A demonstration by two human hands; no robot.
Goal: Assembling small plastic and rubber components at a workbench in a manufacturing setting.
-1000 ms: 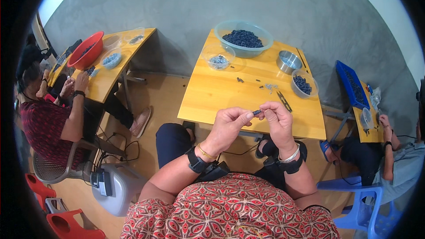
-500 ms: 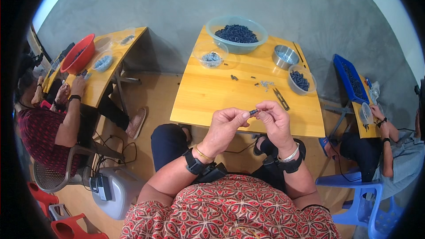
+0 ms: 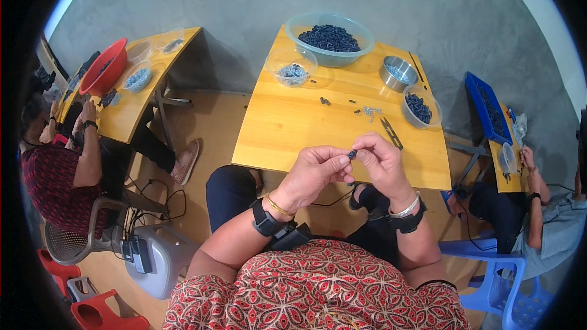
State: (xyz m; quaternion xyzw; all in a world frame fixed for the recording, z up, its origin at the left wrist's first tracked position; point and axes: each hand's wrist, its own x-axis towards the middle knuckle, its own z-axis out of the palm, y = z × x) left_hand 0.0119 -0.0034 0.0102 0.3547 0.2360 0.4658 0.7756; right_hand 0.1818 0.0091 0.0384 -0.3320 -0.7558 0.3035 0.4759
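Observation:
A small dark cylindrical piece (image 3: 352, 154) is pinched between my two hands, just above the near edge of the wooden table (image 3: 275, 128). My left hand (image 3: 315, 171) grips it with thumb and forefinger from the left. From the right, the thumb and forefinger of my right hand (image 3: 382, 162) close on its other end. Past my right hand lie black thread snips (image 3: 391, 133) and a scatter of small clear or silvery bits (image 3: 370, 112). Loose dark pieces (image 3: 325, 101) lie farther to the left.
A large translucent basin (image 3: 330, 40) of dark pieces stands at the back. Near it are a clear bowl (image 3: 292, 72), a steel bowl (image 3: 398, 73) and a tub (image 3: 419, 110). People work at side tables, left (image 3: 122, 116) and right (image 3: 512, 174). A grey stool (image 3: 158, 263) stands behind on my left.
The dark piece has turned in my fingertips and now points more toward me. My hands stay together in nearly the same place; the view has shifted slightly.

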